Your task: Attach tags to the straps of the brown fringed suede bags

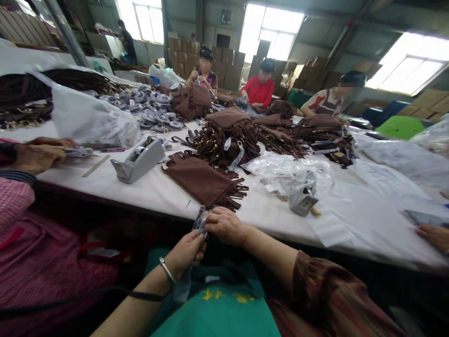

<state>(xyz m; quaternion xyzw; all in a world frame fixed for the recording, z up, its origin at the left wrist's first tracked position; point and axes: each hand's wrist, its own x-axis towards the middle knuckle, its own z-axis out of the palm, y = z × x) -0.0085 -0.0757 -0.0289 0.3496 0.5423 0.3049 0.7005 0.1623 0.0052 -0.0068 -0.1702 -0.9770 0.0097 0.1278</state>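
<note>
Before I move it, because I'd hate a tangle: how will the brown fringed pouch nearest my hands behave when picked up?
The brown fringed pouch lies thin and flat: probably light, unlikely to roll. Its fringe lies in narrow, splayed strips that may flop and tangle.

This is a factory workshop: several people [260, 91] work around a long white table [372, 220], fringed brown bags [228, 119] lie heaped mid-frame, tape dispensers [138, 161] stand near the near edge, and cardboard boxes [182, 58] are stacked between tall windows [271, 28] up top.
</note>
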